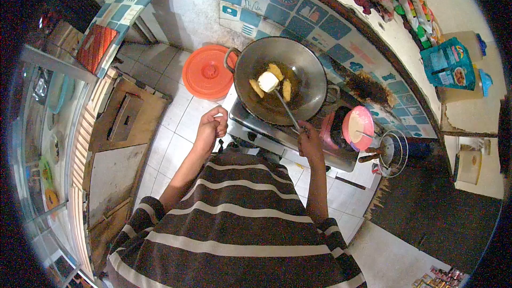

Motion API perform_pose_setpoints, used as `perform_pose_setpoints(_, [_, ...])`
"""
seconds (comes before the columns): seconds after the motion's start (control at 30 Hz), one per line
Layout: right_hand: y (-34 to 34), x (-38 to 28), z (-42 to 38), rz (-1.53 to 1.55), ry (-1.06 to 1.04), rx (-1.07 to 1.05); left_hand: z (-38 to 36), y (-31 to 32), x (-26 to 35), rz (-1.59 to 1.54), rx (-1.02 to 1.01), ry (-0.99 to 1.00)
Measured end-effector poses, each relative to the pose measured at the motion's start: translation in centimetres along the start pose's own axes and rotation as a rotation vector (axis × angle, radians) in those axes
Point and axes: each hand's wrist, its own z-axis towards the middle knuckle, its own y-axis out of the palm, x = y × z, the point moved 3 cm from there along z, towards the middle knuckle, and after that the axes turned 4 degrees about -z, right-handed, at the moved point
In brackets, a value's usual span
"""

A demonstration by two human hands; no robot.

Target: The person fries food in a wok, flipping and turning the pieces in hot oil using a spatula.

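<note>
A large metal wok (pixel 309 69) stands on the stove (pixel 256 126), with dark oil in its bottom. Several golden fried pieces (pixel 287 89) lie in the oil around the pale, shiny head of a metal spatula (pixel 268 81). My right hand (pixel 309 140) grips the spatula's handle at the wok's near rim. To the left of the stove, my left hand (pixel 213 126) is raised with its fingers curled together; whether anything is between them is too small to tell.
An orange-red lid (pixel 209 72) covers a container left of the wok. On the right are a pink bowl (pixel 358 128) with pale batter and a wire rack (pixel 393 153). A wooden cabinet (pixel 118 154) stands at left; a teal packet (pixel 449 64) hangs at upper right.
</note>
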Motion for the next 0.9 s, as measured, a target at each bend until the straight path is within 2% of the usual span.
perform_pose_setpoints(0.17, [0.0,0.6,-0.2,-0.157,-0.091,0.118,0.1,-0.4,-0.3,-0.003,-0.005,0.003])
perform_pose_setpoints(0.27, [-1.0,0.9,0.2,-0.206,-0.116,0.116,0.0,-0.3,-0.2,0.003,0.000,0.012])
perform_pose_setpoints(0.37, [-1.2,2.3,0.9,-0.405,-0.520,0.345,0.0,-0.4,-0.4,0.014,-0.011,0.030])
perform_pose_setpoints(0.43, [-1.3,1.9,0.6,-0.521,-0.446,0.351,0.0,-0.4,-0.5,0.011,-0.011,0.022])
perform_pose_setpoints(0.5, [-1.2,1.1,0.2,-0.499,-0.292,0.319,0.0,-0.5,-0.5,-0.004,0.000,-0.003])
perform_pose_setpoints(0.57, [-0.2,-2.2,-1.7,-0.339,-0.057,0.251,0.0,-0.6,-0.6,-0.003,-0.017,0.012])
perform_pose_setpoints(0.67, [0.2,0.7,0.4,-0.411,-0.278,0.302,-0.3,-0.2,-0.8,0.001,0.010,0.003])
perform_pose_setpoints(0.77, [1.1,0.9,0.9,-0.067,0.037,0.133,-0.3,-0.6,-1.0,-0.002,0.005,-0.005])
perform_pose_setpoints(0.9, [2.3,1.1,1.6,0.371,0.153,-0.018,-0.7,-1.5,-1.4,0.000,-0.011,-0.017])
